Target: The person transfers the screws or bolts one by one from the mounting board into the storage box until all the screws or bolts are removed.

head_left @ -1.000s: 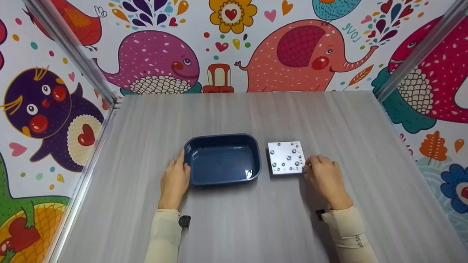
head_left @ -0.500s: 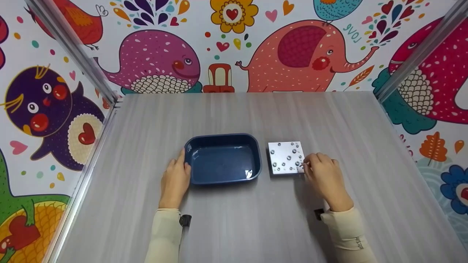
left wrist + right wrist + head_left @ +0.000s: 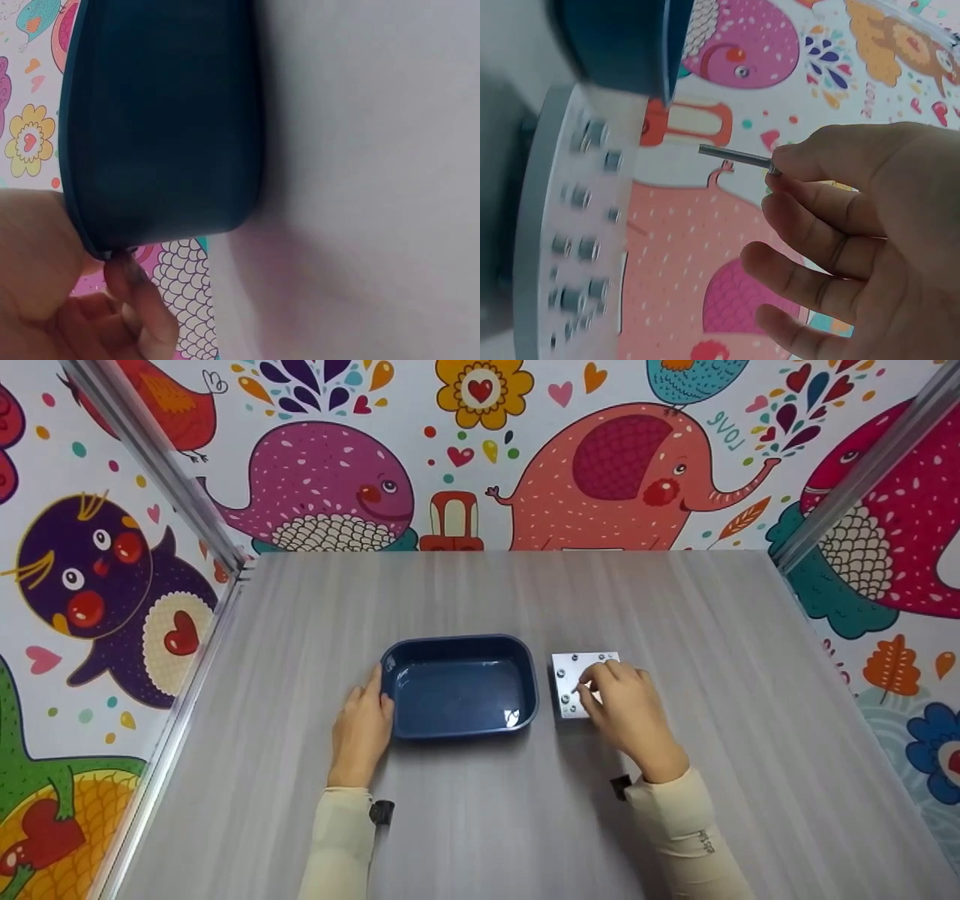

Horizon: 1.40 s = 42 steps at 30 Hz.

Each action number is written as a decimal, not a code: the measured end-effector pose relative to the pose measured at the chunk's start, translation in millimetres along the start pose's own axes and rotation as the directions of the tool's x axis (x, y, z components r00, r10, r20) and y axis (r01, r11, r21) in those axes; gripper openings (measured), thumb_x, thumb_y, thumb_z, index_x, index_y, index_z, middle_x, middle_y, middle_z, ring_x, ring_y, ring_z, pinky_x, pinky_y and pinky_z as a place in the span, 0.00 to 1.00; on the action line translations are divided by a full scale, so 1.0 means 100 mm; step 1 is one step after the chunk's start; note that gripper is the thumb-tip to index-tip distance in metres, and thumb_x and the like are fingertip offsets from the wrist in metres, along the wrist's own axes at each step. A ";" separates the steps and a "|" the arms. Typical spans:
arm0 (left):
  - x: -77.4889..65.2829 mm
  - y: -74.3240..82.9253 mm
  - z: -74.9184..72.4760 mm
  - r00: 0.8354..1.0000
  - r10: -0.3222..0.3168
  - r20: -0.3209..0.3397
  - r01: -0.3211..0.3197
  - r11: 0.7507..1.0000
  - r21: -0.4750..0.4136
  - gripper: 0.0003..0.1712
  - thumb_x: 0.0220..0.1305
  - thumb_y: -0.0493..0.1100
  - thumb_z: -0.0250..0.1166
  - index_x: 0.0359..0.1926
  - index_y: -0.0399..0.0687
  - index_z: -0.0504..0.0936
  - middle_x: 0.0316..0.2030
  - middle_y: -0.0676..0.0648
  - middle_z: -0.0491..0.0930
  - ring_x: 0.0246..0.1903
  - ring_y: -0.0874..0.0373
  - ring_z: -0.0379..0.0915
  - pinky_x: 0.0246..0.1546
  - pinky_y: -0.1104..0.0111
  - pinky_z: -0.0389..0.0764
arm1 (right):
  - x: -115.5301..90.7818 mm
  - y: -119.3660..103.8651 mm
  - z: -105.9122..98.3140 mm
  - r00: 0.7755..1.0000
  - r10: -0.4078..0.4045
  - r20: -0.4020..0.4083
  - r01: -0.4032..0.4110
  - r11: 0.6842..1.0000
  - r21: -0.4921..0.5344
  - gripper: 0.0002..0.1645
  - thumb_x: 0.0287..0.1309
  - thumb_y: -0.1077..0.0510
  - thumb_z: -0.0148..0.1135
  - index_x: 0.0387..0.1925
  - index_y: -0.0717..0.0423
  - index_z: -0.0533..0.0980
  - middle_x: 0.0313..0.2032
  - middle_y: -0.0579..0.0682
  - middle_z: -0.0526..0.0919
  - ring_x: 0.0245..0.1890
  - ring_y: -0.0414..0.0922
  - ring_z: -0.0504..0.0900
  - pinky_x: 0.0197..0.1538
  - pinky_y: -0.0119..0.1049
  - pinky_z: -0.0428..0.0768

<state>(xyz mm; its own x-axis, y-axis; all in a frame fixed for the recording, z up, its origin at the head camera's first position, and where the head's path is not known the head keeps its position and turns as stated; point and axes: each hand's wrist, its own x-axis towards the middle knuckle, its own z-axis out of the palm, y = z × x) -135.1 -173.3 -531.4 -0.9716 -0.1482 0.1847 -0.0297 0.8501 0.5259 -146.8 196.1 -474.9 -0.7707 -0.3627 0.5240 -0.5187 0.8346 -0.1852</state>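
A dark blue rectangular tray sits on the table. At its left end my left hand grips the rim between thumb and fingers, as the left wrist view also shows on the tray wall. To its right lies a square silver metal block with several screws set in its top. Above the block, my right hand pinches a slim threaded screw by one end with thumb and forefinger; the other fingers are loosely bent. The screw is apart from the block. Part of the block is hidden by this hand.
The grey wood-grain table extends around the tray and block. Patterned walls with cartoon animals rise at the back and sides, with metal posts at the corners.
My right hand has moved left and up from the block's right edge to above the block, with the screw pinched. My left hand and the tray have stayed in place.
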 end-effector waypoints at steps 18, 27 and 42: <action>-0.01 0.02 0.00 1.000 -0.012 0.021 0.012 1.000 0.006 0.30 0.72 0.37 0.58 0.73 0.41 0.67 0.37 0.34 0.77 0.22 0.46 0.70 0.25 0.50 0.75 | 0.10 -0.39 0.28 0.993 -0.096 0.072 0.090 0.993 0.081 0.06 0.57 0.62 0.70 0.32 0.54 0.78 0.29 0.47 0.78 0.31 0.48 0.77 0.37 0.49 0.73; -0.01 0.02 0.00 1.000 -0.018 0.019 0.018 1.000 0.002 0.30 0.72 0.38 0.58 0.73 0.41 0.67 0.37 0.34 0.77 0.23 0.45 0.71 0.26 0.49 0.75 | 0.09 -0.42 0.35 0.988 -0.094 0.121 0.086 0.994 0.072 0.05 0.58 0.60 0.70 0.33 0.54 0.79 0.30 0.48 0.78 0.32 0.48 0.77 0.37 0.49 0.73; 0.00 0.01 0.00 0.999 -0.019 0.026 0.019 1.000 0.006 0.30 0.72 0.37 0.58 0.73 0.41 0.66 0.39 0.33 0.78 0.26 0.41 0.75 0.29 0.47 0.77 | 0.04 -0.37 0.33 0.989 -0.088 0.119 0.077 0.993 0.088 0.06 0.56 0.62 0.71 0.34 0.54 0.79 0.30 0.48 0.80 0.33 0.48 0.79 0.38 0.49 0.74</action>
<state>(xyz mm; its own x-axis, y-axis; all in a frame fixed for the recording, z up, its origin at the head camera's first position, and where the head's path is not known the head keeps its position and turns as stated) -135.2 -172.5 -531.3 -0.9765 -0.1513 0.1533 -0.0495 0.8503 0.5240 -142.8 150.6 -493.2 -0.7610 -0.4813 0.4351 -0.6074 0.7643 -0.2168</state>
